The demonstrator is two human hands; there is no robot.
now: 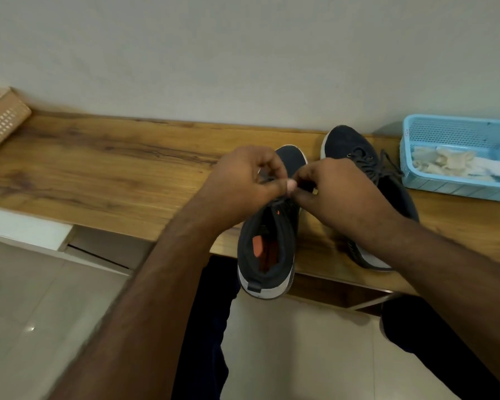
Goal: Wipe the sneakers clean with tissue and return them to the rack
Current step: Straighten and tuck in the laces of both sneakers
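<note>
Both hands are up at the laces of the nearer sneaker [267, 243]. The left hand [243, 183] has its fingers curled in tight, thumb and forefinger pinching something dark at the lace area, pretty sure it's the lace, though it's blurry. The right hand [338, 194] is doing the same from the other side, fingers curled and pinching at the same spot, so both grips are closed on the lace and the thumbs nearly touch.

That sneaker sits on the wooden bench [98, 168], heel hanging over the front edge toward the camera, toe pointing at the wall. Dark upper, white sole, orange bits inside the opening.

The second sneaker [355, 151] lies just to the right of it, also on the bench, partly hidden under the right wrist and forearm. Its laces show near the toe end.

Further right there's a blue plastic basket [445, 131] on the bench with crumpled tissue [445, 163] in it. At the far left edge, a tan woven basket [0, 119] sits tilted against the wall.

Count: two sneakers, two baskets, two hands. Can't count the tissue pieces, they're one wad.
</note>
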